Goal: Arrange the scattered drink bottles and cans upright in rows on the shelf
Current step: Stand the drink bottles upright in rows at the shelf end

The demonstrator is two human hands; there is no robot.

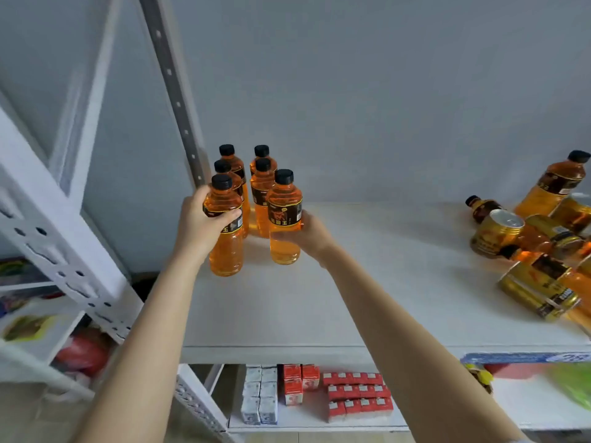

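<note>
The white shelf board (367,292) was seen from above, with the task's drinks split into two groups on it. At the far right a heap of scattered bottles and cans (543,260) was lying, most of them on their sides and touching or overlapping one another; one gold can (497,233) was tipped with its lid towards the camera. At the back left, four orange bottles (261,190) were standing upright in two short rows beside the upright post.

In front of those rows two more bottles were being held upright. The left bottle (226,254) was gripped around its label by the left hand (200,220), fingers curled round the body. The right bottle (284,247) was grasped from its right side by the right hand (308,233). Whether the bases had been set on the board or hung just above it could not be told.

The bottles were judged full, so moderately heavy, with thin plastic walls that would give under a hard squeeze and glossy labels that might slip. The mid-body at the label was judged the best place to hold them. The cans were judged stiff but apt to roll.
</note>
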